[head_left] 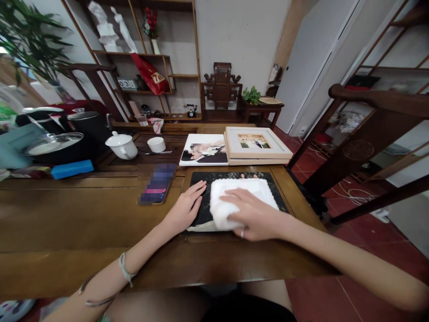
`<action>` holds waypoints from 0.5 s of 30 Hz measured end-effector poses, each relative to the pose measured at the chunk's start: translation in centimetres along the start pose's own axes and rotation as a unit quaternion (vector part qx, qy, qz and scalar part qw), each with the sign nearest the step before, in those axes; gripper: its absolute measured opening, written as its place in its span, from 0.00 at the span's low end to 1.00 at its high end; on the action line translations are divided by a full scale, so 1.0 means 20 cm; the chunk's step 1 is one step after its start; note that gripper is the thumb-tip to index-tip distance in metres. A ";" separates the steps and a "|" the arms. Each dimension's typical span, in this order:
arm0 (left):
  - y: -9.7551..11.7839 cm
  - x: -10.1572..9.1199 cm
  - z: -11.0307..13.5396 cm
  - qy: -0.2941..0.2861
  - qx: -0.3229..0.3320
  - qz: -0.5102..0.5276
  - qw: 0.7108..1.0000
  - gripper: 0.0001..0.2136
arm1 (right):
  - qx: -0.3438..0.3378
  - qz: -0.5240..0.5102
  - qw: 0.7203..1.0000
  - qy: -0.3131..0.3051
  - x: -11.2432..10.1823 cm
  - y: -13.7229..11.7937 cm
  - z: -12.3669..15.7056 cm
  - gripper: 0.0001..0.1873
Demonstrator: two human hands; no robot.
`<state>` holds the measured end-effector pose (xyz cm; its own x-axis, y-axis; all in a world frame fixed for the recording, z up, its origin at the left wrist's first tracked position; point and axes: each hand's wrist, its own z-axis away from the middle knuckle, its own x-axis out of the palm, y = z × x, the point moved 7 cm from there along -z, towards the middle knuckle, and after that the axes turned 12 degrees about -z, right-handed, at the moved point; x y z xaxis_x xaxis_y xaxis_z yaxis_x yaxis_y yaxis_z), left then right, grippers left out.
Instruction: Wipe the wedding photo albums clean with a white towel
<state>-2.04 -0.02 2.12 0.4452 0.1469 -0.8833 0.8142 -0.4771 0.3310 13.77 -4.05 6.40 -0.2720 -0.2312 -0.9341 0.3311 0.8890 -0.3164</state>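
A dark photo panel [200, 210] lies flat on the wooden table close to its front edge. My left hand [186, 206] rests on the panel's left side, its fingers stretched out and nothing in them. On top of the panel is a fluffy white cloth [256, 190] that hides most of the picture. My right hand [253, 217] holds this cloth near its front, with fingers over the top and slightly blurred. Small printed figures show at the panel's far edge, behind the cloth.
Behind the panel lie a white photo board [204, 156] and stacked pale picture frames [259, 154]. A phone [157, 184] is left of my left hand. Farther left stand a white cup [156, 144], a lidded white teapot [122, 146] and a blue box [73, 169]. A wooden chair [355, 134] is at right.
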 end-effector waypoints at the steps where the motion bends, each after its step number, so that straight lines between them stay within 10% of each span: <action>1: 0.00 0.00 0.00 0.000 -0.001 0.002 1.000 0.20 | -0.016 -0.007 1.000 -0.018 0.03 -0.07 0.01 0.11; 6: 0.00 0.00 0.00 0.001 0.000 0.006 1.000 0.20 | -0.055 -0.027 0.997 -0.044 0.06 -0.16 0.03 0.10; 15: 0.00 0.00 0.00 -0.001 0.001 -0.003 1.000 0.20 | 0.105 0.020 0.991 0.078 -0.17 0.47 0.07 0.09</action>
<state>-2.06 -0.02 2.02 0.4391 0.1474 -0.8862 0.8162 -0.4778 0.3250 19.01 4.56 6.41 -0.3854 -0.1185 -0.9151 0.5202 0.7912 -0.3215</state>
